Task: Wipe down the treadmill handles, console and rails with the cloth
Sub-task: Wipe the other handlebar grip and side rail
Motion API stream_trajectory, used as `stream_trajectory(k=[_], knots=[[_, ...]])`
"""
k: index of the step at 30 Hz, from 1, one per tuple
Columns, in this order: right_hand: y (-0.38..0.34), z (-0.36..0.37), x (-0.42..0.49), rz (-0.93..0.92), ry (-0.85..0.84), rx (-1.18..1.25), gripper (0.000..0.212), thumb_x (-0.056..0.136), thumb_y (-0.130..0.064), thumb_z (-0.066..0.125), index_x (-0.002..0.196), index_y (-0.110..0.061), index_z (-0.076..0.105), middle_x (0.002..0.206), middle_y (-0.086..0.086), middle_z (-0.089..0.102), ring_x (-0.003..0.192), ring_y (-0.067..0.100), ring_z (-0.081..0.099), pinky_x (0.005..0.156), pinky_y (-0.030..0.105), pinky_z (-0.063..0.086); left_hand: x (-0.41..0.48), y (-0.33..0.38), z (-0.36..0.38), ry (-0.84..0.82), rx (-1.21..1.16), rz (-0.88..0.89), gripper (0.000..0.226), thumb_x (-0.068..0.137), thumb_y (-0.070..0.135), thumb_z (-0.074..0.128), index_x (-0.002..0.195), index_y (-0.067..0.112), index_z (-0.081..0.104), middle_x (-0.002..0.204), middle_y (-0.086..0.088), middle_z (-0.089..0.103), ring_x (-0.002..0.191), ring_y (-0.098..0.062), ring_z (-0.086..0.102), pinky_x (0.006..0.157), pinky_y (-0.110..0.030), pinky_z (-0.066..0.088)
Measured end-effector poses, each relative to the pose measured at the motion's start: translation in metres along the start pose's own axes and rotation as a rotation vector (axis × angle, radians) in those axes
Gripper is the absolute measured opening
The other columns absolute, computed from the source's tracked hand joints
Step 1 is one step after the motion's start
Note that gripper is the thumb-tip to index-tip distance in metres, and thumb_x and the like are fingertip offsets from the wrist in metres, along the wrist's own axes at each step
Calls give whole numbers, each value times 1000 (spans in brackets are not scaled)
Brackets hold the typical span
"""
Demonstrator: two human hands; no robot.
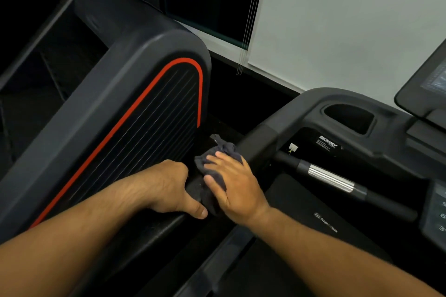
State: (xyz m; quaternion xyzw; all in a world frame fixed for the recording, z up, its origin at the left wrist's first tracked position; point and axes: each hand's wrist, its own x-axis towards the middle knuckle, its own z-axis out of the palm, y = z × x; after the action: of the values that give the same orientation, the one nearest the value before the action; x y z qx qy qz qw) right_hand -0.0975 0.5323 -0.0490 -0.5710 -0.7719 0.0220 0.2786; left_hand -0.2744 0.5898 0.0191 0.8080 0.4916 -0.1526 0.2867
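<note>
A crumpled dark grey cloth (226,148) lies against the black plastic treadmill handrail (260,137), low at the gap beside it. The right hand (235,188) presses flat on the cloth, fingers straight and spread. The left hand (169,183) curls round the cloth's lower end, thumb out. Just left stands a black ribbed side panel edged with a red stripe (135,113). To the right runs a black grip bar with a silver band (330,177).

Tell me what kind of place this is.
Probably a gym or fitness room: a black treadmill console with a cup recess, a handlebar with a silver metal grip, and a second black machine with a red-trimmed ribbed panel.
</note>
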Motion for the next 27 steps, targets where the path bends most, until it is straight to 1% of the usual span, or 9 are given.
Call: stream_trajectory(k=[4, 8, 10, 12, 15, 18, 22, 25, 27], knots=[[0, -8, 26, 7, -207, -14, 63, 99, -57, 17, 115, -25, 69, 123, -6, 67, 127, 14, 50, 113, 38, 28, -1, -3, 2, 37, -23, 20, 54, 59, 60, 83, 94, 25, 61, 88, 7, 68, 77, -11, 68, 75, -32, 59], [1, -10, 60, 128, -419, -127, 63, 94, -63, 7, 93, -33, 62, 90, -8, 66, 94, 16, 57, 90, 44, 46, -3, -5, 2, 33, -32, 40, 59, 58, 62, 83, 98, 25, 60, 90, 6, 67, 78, -11, 68, 75, -31, 60], [-5, -7, 62, 176, -407, -175, 64, 92, -63, 6, 90, -30, 61, 85, -5, 65, 91, 18, 57, 89, 45, 47, -5, -6, 4, 52, -39, 50, 60, 58, 63, 82, 98, 25, 60, 89, 7, 67, 77, -10, 67, 74, -31, 60], [-11, -6, 52, 165, -297, -157, 68, 92, -60, 5, 91, -28, 65, 88, -5, 67, 95, 17, 58, 99, 42, 39, -7, -6, 5, 71, -38, 61, 57, 58, 63, 82, 95, 25, 60, 87, 7, 68, 76, -10, 67, 72, -30, 60], [-21, 0, 26, 94, -132, -61, 61, 96, -51, 17, 101, -23, 70, 104, -6, 70, 110, 13, 57, 111, 36, 26, -10, -5, 6, 107, -45, 85, 49, 59, 60, 80, 90, 26, 62, 83, 7, 69, 73, -9, 67, 70, -28, 59], [-22, 10, 12, 83, -71, -23, 54, 99, -48, 26, 113, -20, 70, 119, -2, 68, 125, 17, 52, 113, 41, 27, -11, -6, 7, 129, -58, 106, 48, 59, 58, 80, 90, 27, 63, 84, 8, 69, 76, -9, 66, 75, -32, 59], [-14, -4, 35, 38, -269, -75, 59, 98, -53, 16, 110, -28, 68, 112, -7, 68, 115, 12, 55, 110, 36, 30, -9, -18, 0, 21, -142, 113, 60, 58, 63, 81, 102, 25, 65, 95, 7, 70, 85, -9, 68, 81, -33, 59], [-15, -10, 59, 156, -428, -156, 60, 98, -58, 13, 97, -28, 64, 94, -5, 66, 100, 17, 57, 93, 36, 39, -11, -28, -9, -89, -152, 102, 79, 56, 67, 81, 118, 22, 60, 106, 10, 67, 94, -8, 65, 86, -30, 56], [-20, -6, 64, 219, -446, -203, 59, 99, -57, 16, 92, -24, 64, 88, -3, 67, 95, 19, 58, 93, 39, 41, -14, -31, -8, -110, -96, 84, 79, 58, 67, 81, 119, 22, 58, 107, 10, 65, 94, -8, 64, 85, -27, 55]])
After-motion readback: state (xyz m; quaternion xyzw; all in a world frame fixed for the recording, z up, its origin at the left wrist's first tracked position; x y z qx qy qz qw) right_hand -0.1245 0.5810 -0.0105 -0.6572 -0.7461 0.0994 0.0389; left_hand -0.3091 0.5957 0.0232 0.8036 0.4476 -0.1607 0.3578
